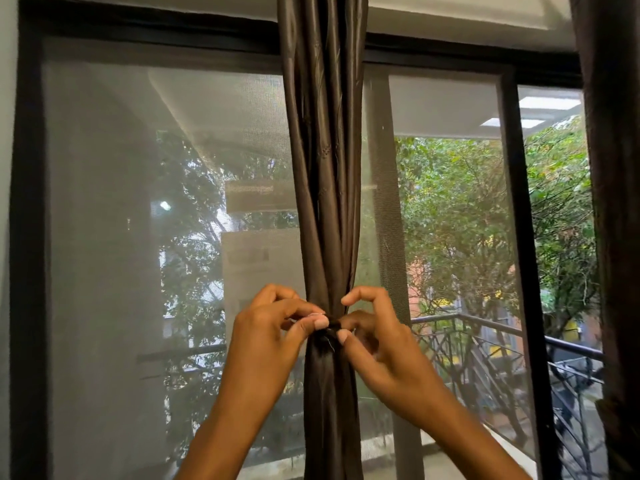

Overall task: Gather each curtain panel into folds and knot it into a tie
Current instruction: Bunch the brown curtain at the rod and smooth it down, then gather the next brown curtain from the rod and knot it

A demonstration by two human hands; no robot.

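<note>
A dark brown satin curtain panel (323, 161) hangs in the middle of the window, gathered into narrow folds and cinched tight at a waist (329, 329). My left hand (277, 327) pinches the dark tie at that waist from the left with thumb and fingertips. From the right, my right hand (370, 327) pinches the same tie, its index finger arched above. Below the waist the folds hang straight down. A second brown curtain panel (613, 202) hangs along the right edge, partly cut off.
Behind the curtain stands a black-framed sliding window (31, 202) with a grey mesh screen (114, 237). Outside are a balcony railing (485, 327) and green trees (460, 209).
</note>
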